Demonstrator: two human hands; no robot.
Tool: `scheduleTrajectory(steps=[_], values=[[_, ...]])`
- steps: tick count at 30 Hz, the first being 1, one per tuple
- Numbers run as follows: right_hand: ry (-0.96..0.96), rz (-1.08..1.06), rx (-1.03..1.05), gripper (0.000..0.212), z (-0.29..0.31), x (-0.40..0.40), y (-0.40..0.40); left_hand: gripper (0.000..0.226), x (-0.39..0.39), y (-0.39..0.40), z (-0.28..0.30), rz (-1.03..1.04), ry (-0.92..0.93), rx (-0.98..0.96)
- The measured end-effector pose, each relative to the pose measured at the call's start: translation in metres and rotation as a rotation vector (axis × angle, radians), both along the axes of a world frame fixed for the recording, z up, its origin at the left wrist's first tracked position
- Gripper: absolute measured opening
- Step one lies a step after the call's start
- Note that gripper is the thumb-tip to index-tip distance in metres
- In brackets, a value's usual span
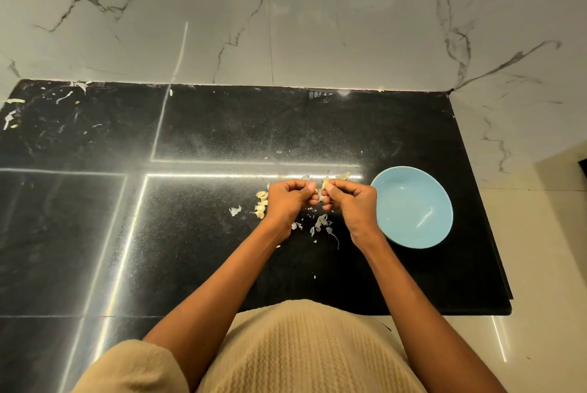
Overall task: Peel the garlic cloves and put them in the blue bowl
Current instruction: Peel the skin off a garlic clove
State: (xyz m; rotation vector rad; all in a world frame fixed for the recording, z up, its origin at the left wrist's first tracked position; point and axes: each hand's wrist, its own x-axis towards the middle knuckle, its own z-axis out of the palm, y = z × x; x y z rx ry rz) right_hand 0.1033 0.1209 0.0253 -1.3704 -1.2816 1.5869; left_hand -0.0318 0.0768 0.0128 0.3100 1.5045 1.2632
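home kitchen | black stone counter [222, 126] | marble wall [286, 11]

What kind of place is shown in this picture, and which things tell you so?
Probably a home kitchen: a polished black stone countertop against a white marble-veined wall, with a round light-blue bowl and papery garlic skins scattered on it.

Bowl [412, 207] rt, cloves [261, 203] left, rest open.
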Motion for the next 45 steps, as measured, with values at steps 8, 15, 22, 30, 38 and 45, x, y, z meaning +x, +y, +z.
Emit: scheduleTrajectory(steps=[8,15,22,30,38,45], values=[[-0.021,-0.032,0.010,0.006,-0.001,0.008,0.007,0.015,0.004,-0.001,0.000,-0.025,0.142,-0.006],[-0.054,-0.033,0.027,0.010,-0.001,0.008,0.009,0.024,0.004,0.000,0.004,-0.096,0.169,0.031],[-0.124,-0.015,0.054,0.010,0.000,0.006,0.008,0.022,-0.001,-0.003,0.009,-0.056,0.143,0.052],[-0.154,0.092,0.103,0.013,0.009,0.002,0.004,0.016,-0.002,-0.005,0.013,-0.115,0.098,0.125],[-0.181,0.204,0.112,0.016,0.012,0.001,0.004,0.014,-0.001,-0.007,0.014,-0.060,0.111,0.141],[-0.111,0.093,0.079,0.008,0.012,0.003,0.008,0.008,-0.007,-0.005,0.015,-0.052,0.101,0.133]])
